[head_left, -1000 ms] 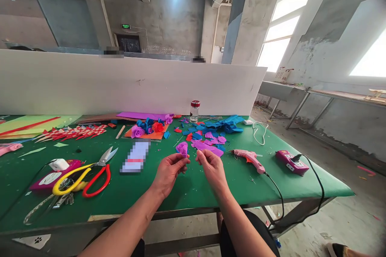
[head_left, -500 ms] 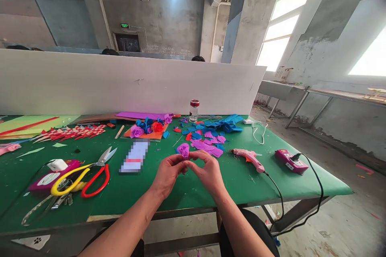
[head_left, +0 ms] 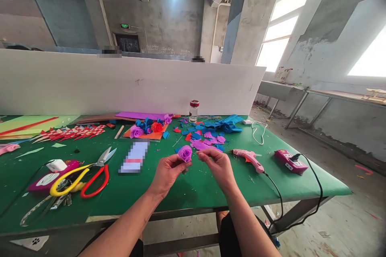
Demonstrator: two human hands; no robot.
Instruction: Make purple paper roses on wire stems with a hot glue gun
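Note:
A purple paper rose (head_left: 185, 153) is pinched between the thumb and fingers of my left hand (head_left: 170, 172), held upright above the green table. Its petals curl around a rolled centre, and its base is hidden by my fingers. My right hand (head_left: 219, 166) is just right of the rose and apart from it, thumb and fingers drawn together. Whether anything small is between those fingertips cannot be made out. Behind my hands lie loose purple petals (head_left: 199, 145) and blue crepe paper pieces (head_left: 227, 124). A pink glue gun (head_left: 249, 159) lies to the right.
Scissors (head_left: 98, 168) with yellow and red handles lie left, beside a purple power strip (head_left: 40, 180). Finished paper flowers (head_left: 147, 126) and a red-lidded jar (head_left: 194, 111) stand before a white board (head_left: 163, 84). Another power strip (head_left: 291, 161) with a black cord lies right.
My right hand has come away from the rose and moved right. My left hand still holds the rose, which is now turned so its open face shows more.

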